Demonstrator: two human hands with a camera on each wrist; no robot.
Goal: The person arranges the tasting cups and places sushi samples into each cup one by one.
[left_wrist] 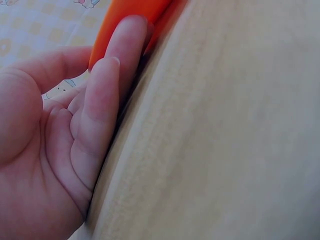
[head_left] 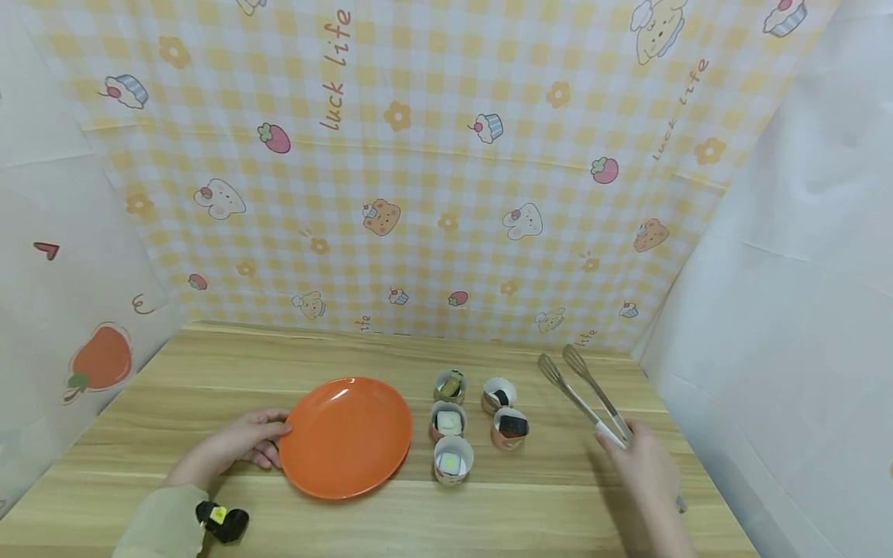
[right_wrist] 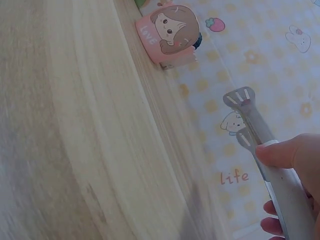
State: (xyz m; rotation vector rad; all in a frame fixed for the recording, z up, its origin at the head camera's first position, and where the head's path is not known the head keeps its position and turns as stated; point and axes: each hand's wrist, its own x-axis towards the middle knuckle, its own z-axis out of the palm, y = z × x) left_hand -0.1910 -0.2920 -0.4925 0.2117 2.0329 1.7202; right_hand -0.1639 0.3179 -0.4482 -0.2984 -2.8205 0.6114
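Observation:
My left hand (head_left: pixel 244 440) pinches the left rim of an orange plate (head_left: pixel 345 438), thumb over the edge and fingers low against it. In the left wrist view, the plate's edge (left_wrist: pixel 127 12) lies between that thumb and the fingers. On the right, my right hand (head_left: pixel 643 465) grips metal tongs (head_left: pixel 582 395) with white handles. Their two slotted heads point away from me, spread apart above the table. The right wrist view shows the thumb pressed on one handle (right_wrist: pixel 287 200) and fingers curled round the other side.
Several small paper cups stand between plate and tongs. One holds a greenish piece (head_left: pixel 452 384), two hold white-topped pieces (head_left: pixel 449 422), and two at the right hold dark-wrapped pieces (head_left: pixel 513 426). A checked cloth (head_left: pixel 446 178) hangs behind the wooden table (head_left: pixel 516 519).

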